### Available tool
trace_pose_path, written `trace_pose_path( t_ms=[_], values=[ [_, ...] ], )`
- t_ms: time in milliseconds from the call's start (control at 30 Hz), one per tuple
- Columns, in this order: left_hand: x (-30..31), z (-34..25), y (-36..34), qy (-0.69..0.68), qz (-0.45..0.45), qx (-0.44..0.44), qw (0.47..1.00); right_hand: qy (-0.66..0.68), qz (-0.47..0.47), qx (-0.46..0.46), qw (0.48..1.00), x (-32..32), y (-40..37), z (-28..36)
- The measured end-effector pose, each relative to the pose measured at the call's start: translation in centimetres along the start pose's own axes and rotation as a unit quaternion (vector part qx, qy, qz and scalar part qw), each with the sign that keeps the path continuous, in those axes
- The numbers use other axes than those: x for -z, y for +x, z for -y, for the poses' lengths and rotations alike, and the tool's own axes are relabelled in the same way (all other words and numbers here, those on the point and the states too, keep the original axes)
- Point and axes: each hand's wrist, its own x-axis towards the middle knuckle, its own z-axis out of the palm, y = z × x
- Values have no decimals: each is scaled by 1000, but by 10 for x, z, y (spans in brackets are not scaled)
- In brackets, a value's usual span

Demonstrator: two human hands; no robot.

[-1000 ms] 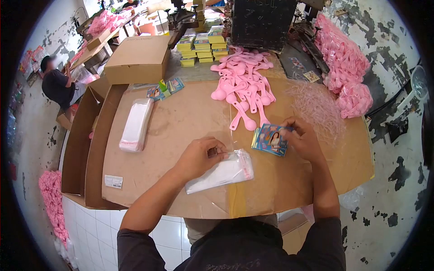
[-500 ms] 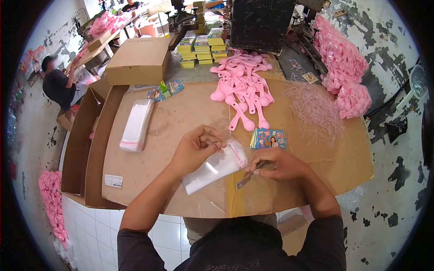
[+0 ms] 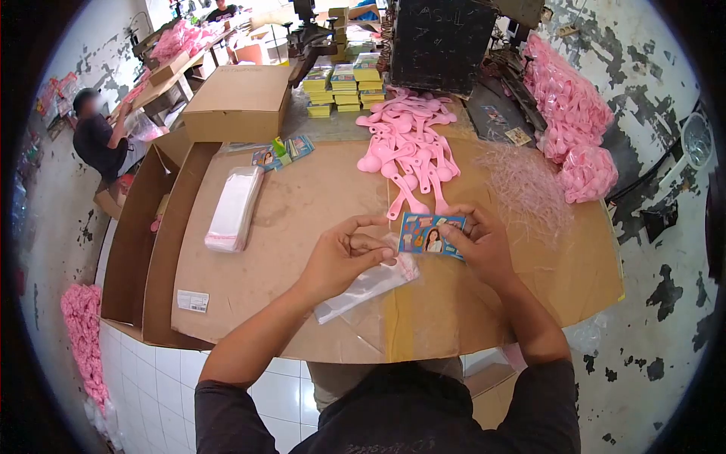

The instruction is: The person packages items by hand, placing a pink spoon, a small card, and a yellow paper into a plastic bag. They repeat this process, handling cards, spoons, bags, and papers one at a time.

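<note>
My right hand (image 3: pixel 484 244) pinches a blue printed card (image 3: pixel 428 235) with a person's picture on it, held upright above the table. The card's left edge is close to the fingertips of my left hand (image 3: pixel 344 256). That hand is closed in a pinch on the edge of a clear plastic bag, which is hard to make out against the cardboard. Below it lies a small stack of clear plastic bags (image 3: pixel 363 293) with a pinkish strip at one end. Just beyond the card, a heap of pink plastic spoons (image 3: pixel 412 151) spreads over the table.
A thicker bundle of bags (image 3: pixel 234 208) lies left, near several cards with a green clip (image 3: pixel 281 151). A closed carton (image 3: pixel 236 102) and stacked cards (image 3: pixel 344 85) stand behind. Pink shreds (image 3: pixel 525 185) and bagged pink items (image 3: pixel 590 174) are right. A co-worker (image 3: pixel 98 140) sits far left.
My right hand has raised the card and turned its printed face toward me, covering where the other cards lay. My left hand has moved slightly right and down, near the card.
</note>
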Motion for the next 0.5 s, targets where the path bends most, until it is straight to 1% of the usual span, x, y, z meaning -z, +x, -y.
trace_pose_path(
  t_ms=[100, 200, 300, 400, 500],
  values=[
    [-2, 1, -2, 32, 6, -8, 999, -153, 41, 84, 984, -1, -2, -1],
    [-3, 5, -4, 78, 18, -20, 997, -312, 118, 156, 930, -2, 2, 19],
    [-7, -3, -7, 88, 26, -14, 996, -176, 7, 91, 980, -8, -2, 10],
    [-6, -4, -7, 63, 12, -15, 998, -40, -42, 92, 994, -8, 0, 7],
    [-6, -4, -6, 49, 6, -14, 999, -92, -34, 83, 992, -7, -2, 11]
  ],
)
